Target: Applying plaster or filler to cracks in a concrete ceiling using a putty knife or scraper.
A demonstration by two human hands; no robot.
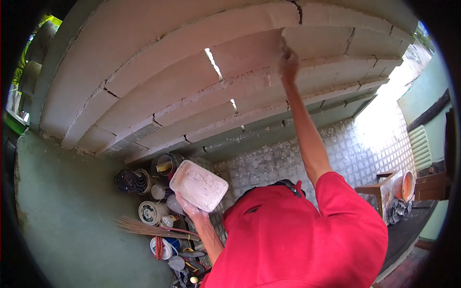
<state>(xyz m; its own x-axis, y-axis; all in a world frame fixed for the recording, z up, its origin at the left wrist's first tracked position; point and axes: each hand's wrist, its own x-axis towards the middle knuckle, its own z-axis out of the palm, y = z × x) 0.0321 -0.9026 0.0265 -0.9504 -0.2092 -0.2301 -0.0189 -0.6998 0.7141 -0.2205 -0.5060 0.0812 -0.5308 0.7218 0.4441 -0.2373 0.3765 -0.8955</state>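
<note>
In the head view, grips a shallow, pale rectangular tray [199,186] with the left hand [188,208], fingers at its near left edge and partly hidden underneath. Holds the tray to the left of the red shirt [307,235], its rounded rim uncovered along the far and right edges, its inside smeared whitish. Stretches the right arm [307,129] away to the far side, with the right hand [288,65] up at a recessed panel [317,41], between two rough-edged beams [230,24]. Cannot tell whether open or closed at that end (too blurred, with only a hint of something slim and dark by the fingertips).

Leaves broad open room between the tray and the right arm, above a patterned tiled floor [259,165]. Has far less to the left, with a dark bucket [158,165] appearing right beside the tray's left edge, and a white tub [149,213] and a straw broom [139,226] crowding along a green wall [81,192]. Shows a bright slit [213,64] between panels, left of the right hand. Over on the right, includes a wooden box [385,192] beside an orange-lined bucket [408,186], both well apart from the hands, near a dark ledge [413,225].
</note>
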